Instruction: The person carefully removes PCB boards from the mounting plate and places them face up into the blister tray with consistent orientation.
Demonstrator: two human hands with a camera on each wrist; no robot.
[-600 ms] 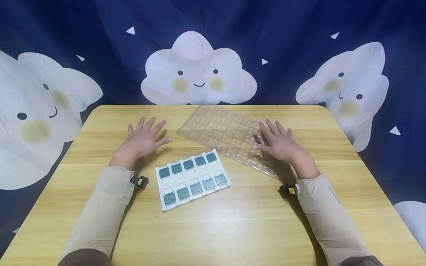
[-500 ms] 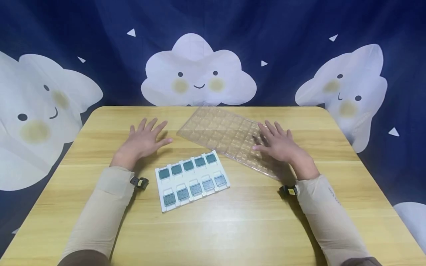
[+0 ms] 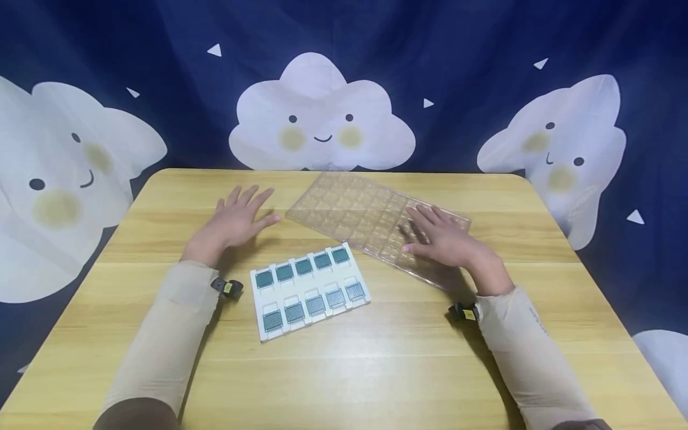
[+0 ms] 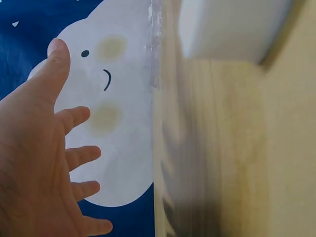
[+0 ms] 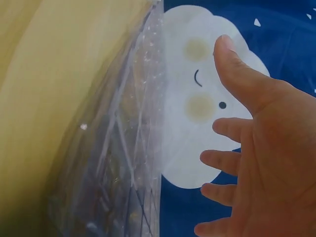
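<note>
My left hand (image 3: 235, 222) is held above the table with its fingers spread and nothing in it. Just to its lower right lies a white tray (image 3: 308, 287), bearing two rows of small green square circuit boards (image 3: 304, 267) in slots. Over the right part of a clear plastic tray (image 3: 344, 206) with many square pockets, my right hand (image 3: 448, 242) hovers, fingers apart, holding nothing. In the right wrist view a gap shows between the fingers and the clear tray (image 5: 118, 163). The left wrist view shows the white tray's blurred edge (image 4: 232, 29).
The wooden table (image 3: 344, 382) carries both trays, the clear one reaching its far edge. Behind hangs a dark blue curtain (image 3: 451, 48) printed with smiling clouds. A small black wrist camera (image 3: 228, 288) sits on the left sleeve, another camera (image 3: 463, 312) on the right.
My right hand has shifted slightly left and toward me, over the clear tray. The left hand has moved a little away from me. Both trays lie as before.
</note>
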